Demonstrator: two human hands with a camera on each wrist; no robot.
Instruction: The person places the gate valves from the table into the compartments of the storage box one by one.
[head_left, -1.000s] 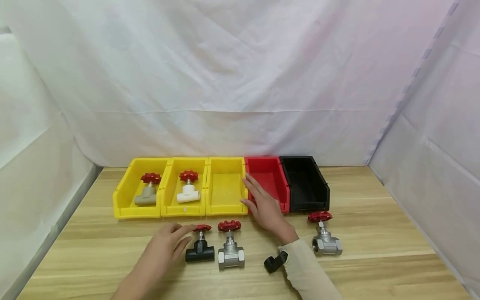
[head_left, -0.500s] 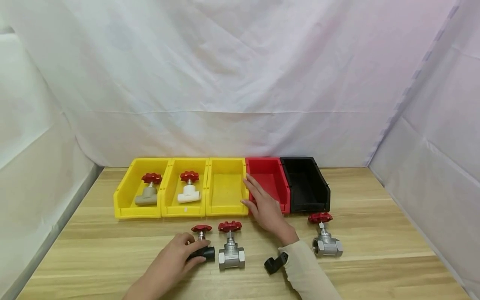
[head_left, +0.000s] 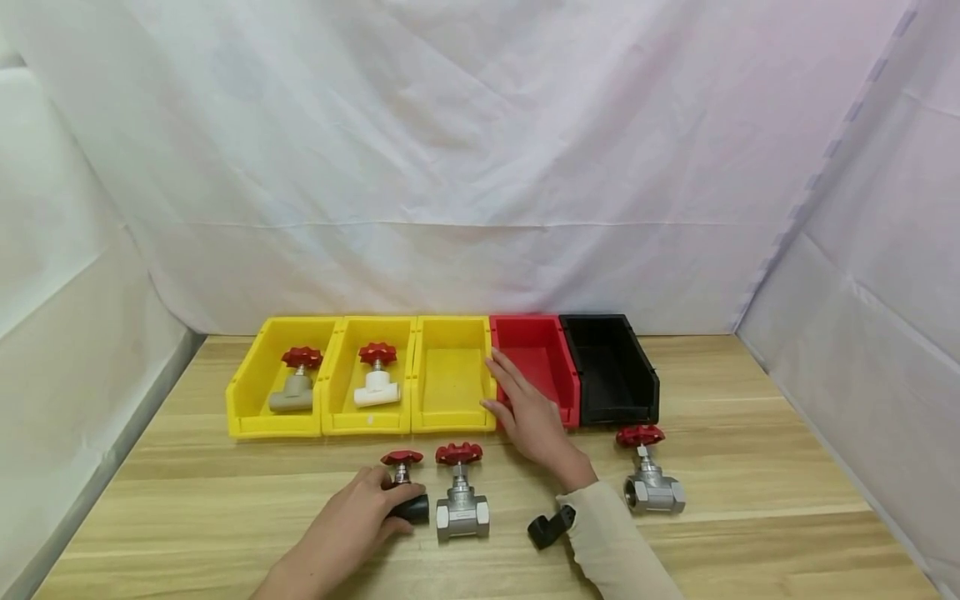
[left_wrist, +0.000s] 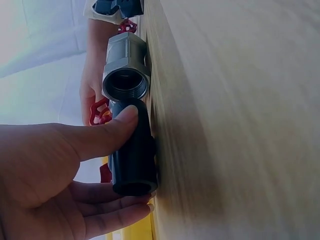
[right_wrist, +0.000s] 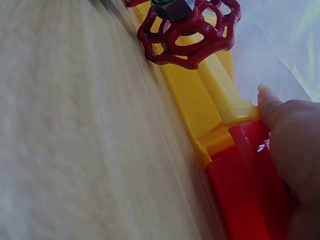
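Note:
My left hand (head_left: 352, 517) grips the black pipe body of a valve (left_wrist: 134, 155) with a red handwheel (head_left: 402, 457). In the left wrist view the thumb lies along the body and the other fingers reach behind it. Just right of it stands a steel valve (head_left: 462, 508) with its own red handwheel. My right hand (head_left: 531, 417) rests with extended fingers on the shared edge of the third yellow bin (head_left: 453, 421) and the red bin (head_left: 572, 400). In the right wrist view the thumb (right_wrist: 267, 100) touches that edge.
Two more yellow bins hold a grey valve (head_left: 294, 390) and a white valve (head_left: 377, 387). At the row's right end stands a black bin (head_left: 649, 392). A second steel valve (head_left: 654, 487) stands at the right. White cloth (head_left: 465, 167) walls the table's back.
My left hand has moved down and right from beside the red handwheel to the black valve's body and taken hold of it. My right hand stays in place.

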